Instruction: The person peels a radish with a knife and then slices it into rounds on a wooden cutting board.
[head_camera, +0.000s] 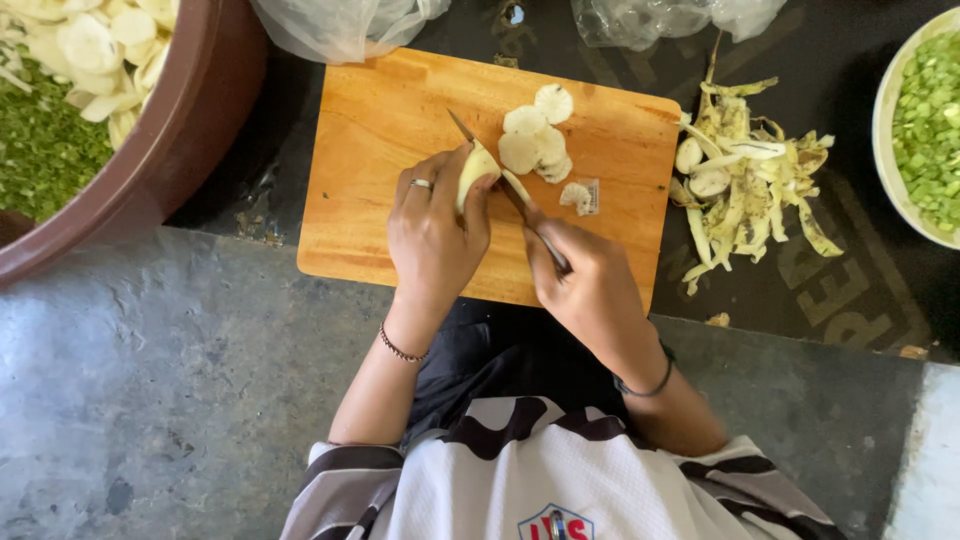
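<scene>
- Wooden, pale orange and rectangular, the cutting board (380, 180) lies on the dark mat, and I see both hands working over its middle.
- My view shows the left hand (432, 235), with a ring on 1 finger, curled around a pale yellow-white peeled vegetable chunk (476, 168), fingers pressed together on it and holding it down on the board.
- I see the right hand (590, 285) closed tight on the handle of a thin metal knife (500, 180), whose blade runs up and left, touching the chunk's cut face.
- Just beyond the blade, a small heap of round white slices (535, 135) rests on the board, with 1 small scrap (578, 196) beside it.
- Right of the board, well apart from the hands, lies a pile of yellowish peelings (745, 185).
- At the right edge sits a white bowl of chopped green pieces (888, 140).
- At the upper left, a large brown basin (200, 110) holds white slices and chopped greens.
</scene>
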